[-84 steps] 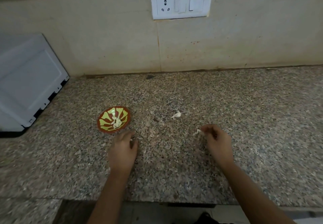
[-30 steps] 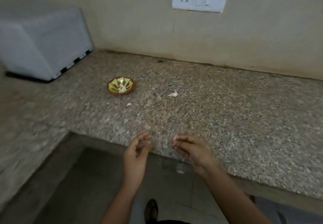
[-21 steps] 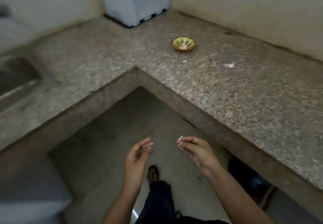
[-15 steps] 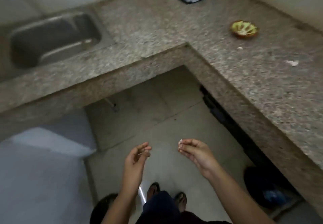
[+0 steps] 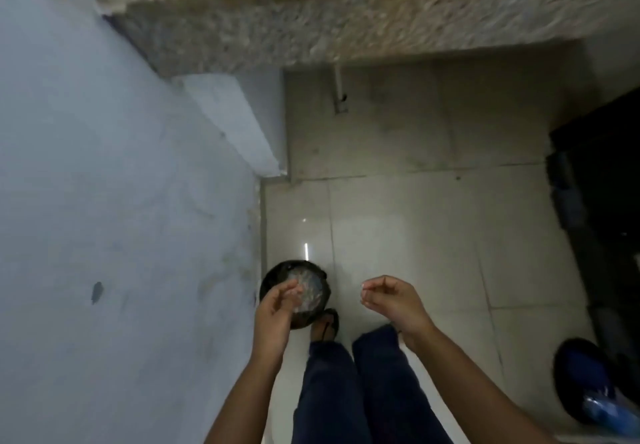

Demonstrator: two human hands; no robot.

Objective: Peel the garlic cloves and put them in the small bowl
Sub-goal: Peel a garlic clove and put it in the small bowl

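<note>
My view points down at the floor; the small bowl and the garlic cloves on the counter are out of sight. My right hand [image 5: 391,301] pinches a tiny white scrap of garlic peel [image 5: 362,286] between thumb and fingertips, to the right of a round black bin [image 5: 313,266]. The bin stands on the floor and holds pale scraps. My left hand [image 5: 275,310] hovers over the bin's left side with its fingers loosely curved, and I see nothing in it.
The granite counter's edge [image 5: 346,28] runs along the top. A pale grey wall or panel [image 5: 104,235] fills the left. My legs [image 5: 346,395] stand on the glossy tiled floor [image 5: 398,218]. A dark opening [image 5: 606,184] and a blue object [image 5: 588,391] are at the right.
I have turned from the counter to the floor. Bowl, clove and sink have left the view, and the black bin now lies under my left hand. The right hand keeps its pinch on the peel.
</note>
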